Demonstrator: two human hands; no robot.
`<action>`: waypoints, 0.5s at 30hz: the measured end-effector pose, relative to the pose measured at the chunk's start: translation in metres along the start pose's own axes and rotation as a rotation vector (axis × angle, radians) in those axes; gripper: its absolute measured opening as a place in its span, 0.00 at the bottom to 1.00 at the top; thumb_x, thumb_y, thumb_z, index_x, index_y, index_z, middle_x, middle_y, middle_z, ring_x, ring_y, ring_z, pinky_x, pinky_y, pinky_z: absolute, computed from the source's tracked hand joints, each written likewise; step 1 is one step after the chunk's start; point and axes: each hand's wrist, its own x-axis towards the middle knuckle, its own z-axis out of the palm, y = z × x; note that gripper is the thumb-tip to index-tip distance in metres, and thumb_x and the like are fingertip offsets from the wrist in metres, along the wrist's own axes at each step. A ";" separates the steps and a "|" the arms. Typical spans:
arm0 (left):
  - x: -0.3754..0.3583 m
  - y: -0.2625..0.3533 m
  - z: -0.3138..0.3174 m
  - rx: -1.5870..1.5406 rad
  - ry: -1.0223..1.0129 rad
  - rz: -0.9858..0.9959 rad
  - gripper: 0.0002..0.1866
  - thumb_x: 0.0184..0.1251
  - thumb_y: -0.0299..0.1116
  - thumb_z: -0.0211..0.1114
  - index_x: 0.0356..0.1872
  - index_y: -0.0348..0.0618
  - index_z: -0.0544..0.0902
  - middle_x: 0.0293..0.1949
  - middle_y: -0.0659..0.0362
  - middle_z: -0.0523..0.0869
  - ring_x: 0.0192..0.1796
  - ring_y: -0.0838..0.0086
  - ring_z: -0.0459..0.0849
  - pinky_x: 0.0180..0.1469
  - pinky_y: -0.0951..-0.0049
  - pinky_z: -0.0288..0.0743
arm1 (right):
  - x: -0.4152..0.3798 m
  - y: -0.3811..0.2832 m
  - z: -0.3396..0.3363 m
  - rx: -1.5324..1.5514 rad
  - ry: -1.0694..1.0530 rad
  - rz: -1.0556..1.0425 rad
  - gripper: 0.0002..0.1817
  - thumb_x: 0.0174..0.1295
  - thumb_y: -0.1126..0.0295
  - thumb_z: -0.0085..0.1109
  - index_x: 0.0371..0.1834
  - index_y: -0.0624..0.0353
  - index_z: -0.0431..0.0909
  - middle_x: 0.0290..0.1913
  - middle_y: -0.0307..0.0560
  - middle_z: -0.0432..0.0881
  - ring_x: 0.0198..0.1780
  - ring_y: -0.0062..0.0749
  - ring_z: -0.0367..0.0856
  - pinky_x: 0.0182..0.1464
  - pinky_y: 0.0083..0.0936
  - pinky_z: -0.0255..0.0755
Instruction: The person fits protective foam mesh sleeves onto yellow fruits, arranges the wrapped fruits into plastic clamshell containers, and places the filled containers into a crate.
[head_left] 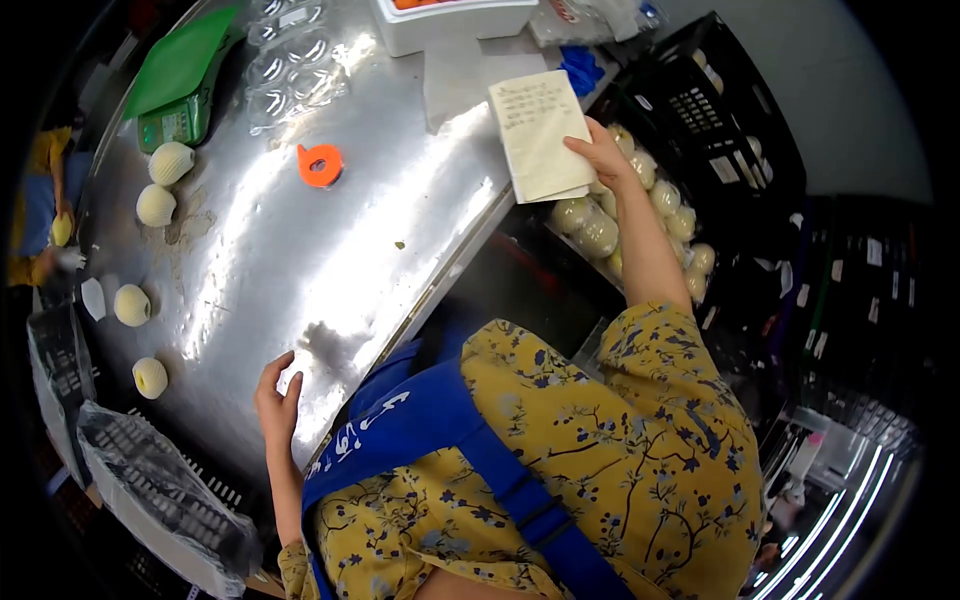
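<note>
The metal desk [260,250] takes up the most room, its shiny top running diagonally in front of a person in a yellow patterned top [610,440] and blue apron [415,410]. Beyond its right edge stands a black crate [660,100], with packs of pale round produce [598,236] below it; a plastic-lined crate [165,500] sits beside the lower left edge. On the desk, a white box [455,35] stands at the top, a green scale [180,70] at the upper left, and clear plastic trays [295,70] between them. A pad of paper [540,140] with rows of handwriting is held up at the desk's right edge, gripped at its side between the thumb and fingers of the right hand [603,155]. The left hand [278,400] is loosely open near the front edge, thumb apart from the fingers, with nothing visible in it; whether it touches the desk, I cannot tell. Four netted rounds [132,305] line the left side. An orange tape dispenser [320,166] lies near the middle, and the smallest thing is a green scrap [400,245].
</note>
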 end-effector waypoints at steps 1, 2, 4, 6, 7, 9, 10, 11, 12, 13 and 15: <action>0.001 0.002 0.003 0.009 -0.017 0.013 0.16 0.57 0.28 0.63 0.47 0.38 0.80 0.46 0.53 0.83 0.51 0.65 0.80 0.56 0.69 0.70 | -0.005 0.002 0.005 0.004 0.004 -0.007 0.25 0.54 0.75 0.64 0.56 0.66 0.68 0.50 0.46 0.77 0.49 0.28 0.76 0.52 0.25 0.71; 0.001 0.005 0.005 0.010 -0.033 0.019 0.16 0.57 0.28 0.63 0.47 0.39 0.80 0.46 0.53 0.83 0.51 0.65 0.80 0.56 0.69 0.70 | -0.013 0.004 0.009 0.011 0.010 -0.015 0.25 0.54 0.75 0.64 0.56 0.65 0.68 0.50 0.46 0.77 0.49 0.28 0.76 0.52 0.24 0.71; 0.003 0.008 0.011 0.014 -0.064 0.031 0.16 0.57 0.28 0.64 0.47 0.39 0.80 0.46 0.54 0.83 0.51 0.65 0.80 0.56 0.70 0.70 | -0.026 0.009 0.016 0.027 0.023 -0.030 0.25 0.54 0.75 0.63 0.55 0.65 0.68 0.49 0.45 0.77 0.49 0.27 0.76 0.52 0.24 0.71; 0.005 0.010 0.019 0.011 -0.117 0.045 0.16 0.56 0.28 0.64 0.48 0.39 0.80 0.46 0.54 0.83 0.51 0.66 0.80 0.56 0.70 0.70 | -0.041 0.014 0.019 0.023 0.018 -0.017 0.24 0.55 0.74 0.63 0.56 0.65 0.68 0.49 0.45 0.77 0.50 0.26 0.76 0.53 0.23 0.70; 0.007 0.011 0.024 0.009 -0.144 0.051 0.16 0.56 0.28 0.64 0.48 0.39 0.80 0.46 0.54 0.83 0.51 0.66 0.80 0.56 0.70 0.70 | -0.050 0.014 0.021 0.015 0.018 -0.014 0.25 0.55 0.74 0.63 0.56 0.65 0.67 0.50 0.44 0.77 0.50 0.26 0.76 0.53 0.23 0.70; 0.010 0.014 0.036 0.020 -0.191 0.064 0.16 0.56 0.28 0.64 0.48 0.39 0.80 0.45 0.54 0.84 0.51 0.66 0.80 0.56 0.70 0.70 | -0.068 0.014 0.023 0.022 0.015 -0.011 0.25 0.56 0.73 0.62 0.57 0.64 0.67 0.50 0.44 0.77 0.51 0.25 0.75 0.54 0.23 0.70; 0.011 0.014 0.042 0.026 -0.214 0.066 0.16 0.56 0.28 0.64 0.48 0.40 0.80 0.45 0.54 0.84 0.51 0.66 0.80 0.56 0.69 0.70 | -0.075 0.016 0.022 0.005 0.013 0.001 0.25 0.56 0.73 0.62 0.57 0.65 0.67 0.50 0.44 0.77 0.51 0.25 0.75 0.54 0.23 0.69; 0.011 0.012 0.048 0.047 -0.251 0.050 0.19 0.57 0.28 0.63 0.52 0.40 0.78 0.49 0.53 0.81 0.54 0.63 0.78 0.58 0.68 0.69 | -0.082 0.019 0.021 -0.010 0.008 0.016 0.25 0.56 0.73 0.62 0.57 0.65 0.67 0.50 0.44 0.77 0.51 0.25 0.75 0.54 0.23 0.69; 0.012 0.010 0.056 0.078 -0.217 0.095 0.20 0.57 0.28 0.63 0.53 0.41 0.77 0.51 0.52 0.80 0.55 0.62 0.77 0.58 0.68 0.68 | -0.089 0.021 0.020 -0.023 0.001 0.031 0.25 0.56 0.73 0.62 0.57 0.65 0.67 0.50 0.44 0.77 0.52 0.25 0.75 0.54 0.23 0.69; 0.012 0.007 0.066 0.111 -0.183 0.140 0.21 0.58 0.29 0.63 0.55 0.41 0.76 0.53 0.52 0.78 0.56 0.61 0.76 0.59 0.68 0.67 | -0.097 0.023 0.018 -0.017 -0.043 0.069 0.25 0.56 0.72 0.62 0.57 0.65 0.67 0.50 0.44 0.77 0.52 0.25 0.75 0.54 0.23 0.69; 0.008 -0.008 0.079 0.188 -0.176 0.191 0.25 0.60 0.31 0.62 0.60 0.43 0.72 0.61 0.50 0.69 0.62 0.57 0.69 0.62 0.65 0.63 | -0.116 0.024 0.016 0.003 -0.125 0.146 0.25 0.56 0.71 0.63 0.57 0.66 0.68 0.50 0.44 0.77 0.52 0.25 0.75 0.55 0.23 0.69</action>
